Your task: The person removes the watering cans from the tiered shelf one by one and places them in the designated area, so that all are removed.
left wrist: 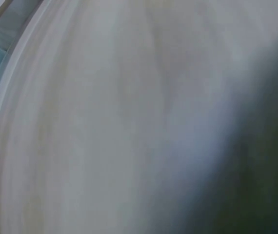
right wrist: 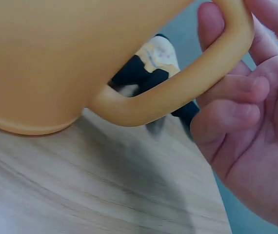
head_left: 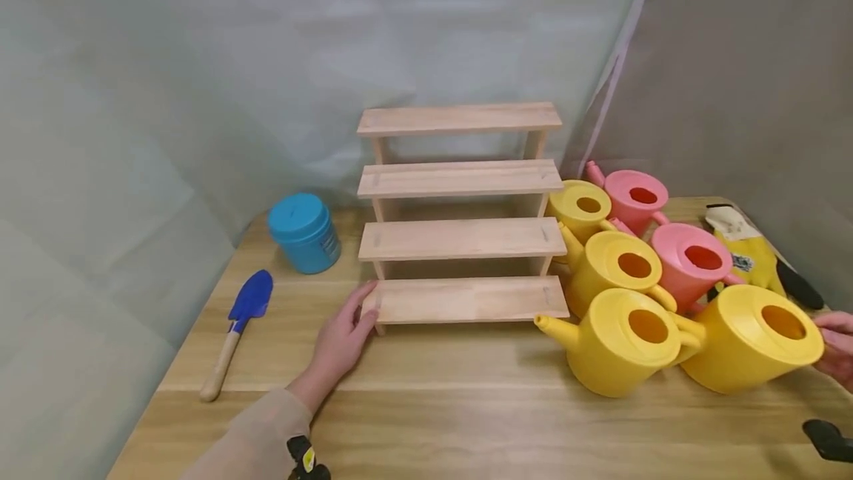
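At the middle of the head view stands a wooden tiered shelf (head_left: 463, 237) with bare steps. My left hand (head_left: 341, 338) holds the left end of its lowest step, thumb at the front corner. The left wrist view is mostly blurred pale wood. At the far right my right hand (head_left: 836, 350) holds the rightmost yellow watering can (head_left: 740, 347) by its handle. In the right wrist view, a fingertip (right wrist: 210, 22) shows inside the handle (right wrist: 178, 92) loop, and other fingers curl beneath it. That can's base is close over the tabletop, slightly tilted.
Several yellow watering cans (head_left: 616, 350) and two pink watering cans (head_left: 689, 258) crowd the shelf's right side. Yellow-and-black gloves (head_left: 749, 261) lie behind them. On the left are a blue lidded tub (head_left: 306, 235) and a blue trowel (head_left: 249, 298) with a wooden handle.
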`<state>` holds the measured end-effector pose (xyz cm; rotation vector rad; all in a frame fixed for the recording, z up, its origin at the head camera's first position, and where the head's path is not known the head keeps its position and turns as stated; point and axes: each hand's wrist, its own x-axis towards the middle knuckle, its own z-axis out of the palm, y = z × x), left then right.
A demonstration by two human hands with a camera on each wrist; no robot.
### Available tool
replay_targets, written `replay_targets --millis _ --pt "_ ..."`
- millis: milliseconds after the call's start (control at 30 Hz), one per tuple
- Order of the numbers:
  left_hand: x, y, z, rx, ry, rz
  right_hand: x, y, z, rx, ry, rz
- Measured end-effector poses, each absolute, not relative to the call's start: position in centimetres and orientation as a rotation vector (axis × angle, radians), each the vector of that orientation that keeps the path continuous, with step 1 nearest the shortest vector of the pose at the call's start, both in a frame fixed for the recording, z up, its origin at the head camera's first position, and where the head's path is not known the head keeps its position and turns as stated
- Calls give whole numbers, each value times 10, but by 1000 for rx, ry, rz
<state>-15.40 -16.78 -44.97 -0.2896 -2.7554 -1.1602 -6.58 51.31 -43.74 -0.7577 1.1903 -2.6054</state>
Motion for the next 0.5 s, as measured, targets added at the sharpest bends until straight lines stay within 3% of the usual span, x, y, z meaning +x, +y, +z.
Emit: replay_targets --millis 167,300,500 --pt "-147 -176 -448 -263 -2762 -1173 -77 530 -426 -684 1203 -2480" --pt "-146 -185 -448 -234 -2767 -1280 -98 522 -391 -513 1512 -2366" --pt "-152 -202 -429 -245 -2805 -1388 -124 468 -339 74 2638 -1658"
